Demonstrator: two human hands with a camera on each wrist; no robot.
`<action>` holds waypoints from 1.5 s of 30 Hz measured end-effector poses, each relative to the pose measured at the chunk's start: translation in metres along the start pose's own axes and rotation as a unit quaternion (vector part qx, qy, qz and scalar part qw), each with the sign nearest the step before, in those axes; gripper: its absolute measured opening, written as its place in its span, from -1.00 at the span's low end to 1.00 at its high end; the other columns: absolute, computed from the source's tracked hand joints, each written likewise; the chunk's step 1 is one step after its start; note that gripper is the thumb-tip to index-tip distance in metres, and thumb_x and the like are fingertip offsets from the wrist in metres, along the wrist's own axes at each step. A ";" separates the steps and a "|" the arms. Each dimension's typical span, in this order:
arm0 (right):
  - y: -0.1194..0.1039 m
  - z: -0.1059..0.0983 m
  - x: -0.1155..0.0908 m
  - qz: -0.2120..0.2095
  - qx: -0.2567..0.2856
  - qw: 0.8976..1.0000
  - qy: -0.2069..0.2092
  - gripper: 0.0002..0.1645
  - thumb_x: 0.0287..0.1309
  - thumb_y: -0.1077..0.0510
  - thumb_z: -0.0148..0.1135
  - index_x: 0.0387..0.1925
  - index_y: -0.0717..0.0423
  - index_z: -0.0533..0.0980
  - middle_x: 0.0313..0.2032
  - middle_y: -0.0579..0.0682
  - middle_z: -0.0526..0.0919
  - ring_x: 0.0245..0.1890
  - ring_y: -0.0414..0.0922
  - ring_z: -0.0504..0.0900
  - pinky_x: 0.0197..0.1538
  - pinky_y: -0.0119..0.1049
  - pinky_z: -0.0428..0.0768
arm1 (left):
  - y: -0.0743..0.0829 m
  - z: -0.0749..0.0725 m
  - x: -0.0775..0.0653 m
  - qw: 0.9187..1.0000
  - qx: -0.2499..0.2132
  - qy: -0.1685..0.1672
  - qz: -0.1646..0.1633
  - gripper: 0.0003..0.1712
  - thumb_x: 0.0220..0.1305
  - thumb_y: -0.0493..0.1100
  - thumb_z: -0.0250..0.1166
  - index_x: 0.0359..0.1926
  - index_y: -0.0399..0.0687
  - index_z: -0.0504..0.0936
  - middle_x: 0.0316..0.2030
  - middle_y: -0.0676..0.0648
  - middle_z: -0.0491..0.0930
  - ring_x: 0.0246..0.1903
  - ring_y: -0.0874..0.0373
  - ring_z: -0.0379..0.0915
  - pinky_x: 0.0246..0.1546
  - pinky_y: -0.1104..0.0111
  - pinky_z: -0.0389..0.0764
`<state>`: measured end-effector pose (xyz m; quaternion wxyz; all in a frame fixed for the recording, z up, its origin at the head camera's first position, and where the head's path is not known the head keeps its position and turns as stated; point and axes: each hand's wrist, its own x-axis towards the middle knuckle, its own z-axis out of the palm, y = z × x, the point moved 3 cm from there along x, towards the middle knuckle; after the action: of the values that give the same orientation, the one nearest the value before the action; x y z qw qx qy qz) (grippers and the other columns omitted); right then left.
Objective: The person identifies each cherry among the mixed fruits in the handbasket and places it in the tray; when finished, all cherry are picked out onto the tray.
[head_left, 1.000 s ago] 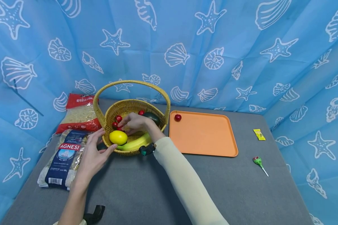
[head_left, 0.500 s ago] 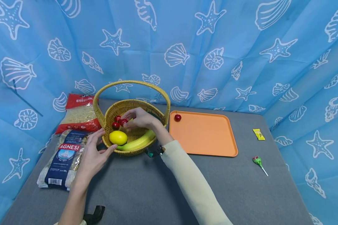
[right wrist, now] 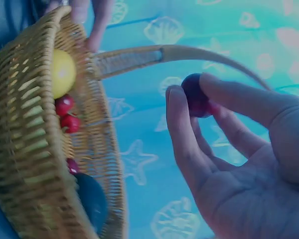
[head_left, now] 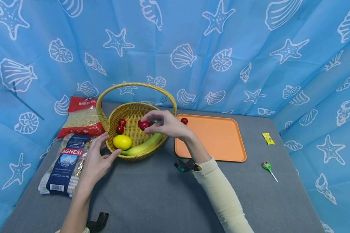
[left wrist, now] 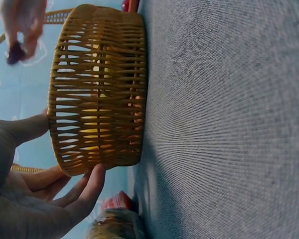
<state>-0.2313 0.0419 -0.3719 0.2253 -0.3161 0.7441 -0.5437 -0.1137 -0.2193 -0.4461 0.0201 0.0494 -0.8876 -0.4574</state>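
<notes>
My right hand (head_left: 166, 124) pinches a dark red cherry (right wrist: 196, 95) between thumb and fingers, above the wicker basket (head_left: 135, 158). With thumb at the rim and fingers against the side, my left hand (head_left: 100, 158) holds the basket's left front. Inside are a yellow lemon (head_left: 122, 142), a banana (head_left: 143, 148) along the front, and two cherries (head_left: 121, 126) at the left. The right wrist view also shows another cherry (right wrist: 72, 166) beside a dark green avocado (right wrist: 91, 201), which my right hand mostly hides in the head view.
Right of the basket lies an orange tray (head_left: 213, 139), with one cherry (head_left: 184, 121) at its back left corner. A yellow wrapped candy (head_left: 268, 138) and a green lollipop (head_left: 267, 167) lie farther right. Two pasta bags, one red (head_left: 83, 118) and one blue (head_left: 65, 165), lie left. The basket's handle (head_left: 137, 84) arches overhead.
My right hand has picked a cherry from the left group inside the basket, lifted it and carried it rightward. My left hand has stayed at the rim.
</notes>
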 end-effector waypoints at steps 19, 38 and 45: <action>-0.002 -0.075 -0.103 -0.082 0.048 0.982 0.162 -0.55 0.37 0.37 0.38 0.25 0.39 0.62 0.13 0.13 0.78 0.05 -0.10 0.86 0.14 -0.22 0.88 | 0.002 -0.001 0.001 1.000 0.005 0.003 0.004 -0.07 0.51 -0.05 0.43 0.66 -0.28 0.18 0.67 -0.36 0.10 0.51 -0.51 0.26 0.26 -0.21 0.74; 0.110 -0.125 -0.102 0.127 -0.046 0.949 0.286 -0.47 0.46 0.08 0.42 0.37 0.11 0.62 0.46 0.21 0.54 0.35 0.18 0.72 0.21 -0.25 0.82 | 0.001 0.000 0.000 1.000 0.004 0.003 0.001 -0.09 0.51 -0.08 0.42 0.65 -0.31 0.18 0.68 -0.37 0.09 0.51 -0.51 0.26 0.26 -0.21 0.75; 0.131 -0.128 -0.093 0.165 -0.053 0.948 0.266 -0.43 0.58 0.28 0.17 0.53 0.24 0.44 0.52 0.31 0.47 0.33 0.30 0.67 0.36 0.06 0.76 | 0.001 0.000 0.000 1.000 0.003 0.003 0.003 -0.08 0.51 -0.06 0.42 0.65 -0.30 0.19 0.68 -0.37 0.08 0.51 -0.52 0.25 0.27 -0.20 0.74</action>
<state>-0.2831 0.2211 -0.4576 0.0883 -0.0441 0.8463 -0.5234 -0.1137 -0.2192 -0.4455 0.0244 0.0481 -0.8891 -0.4545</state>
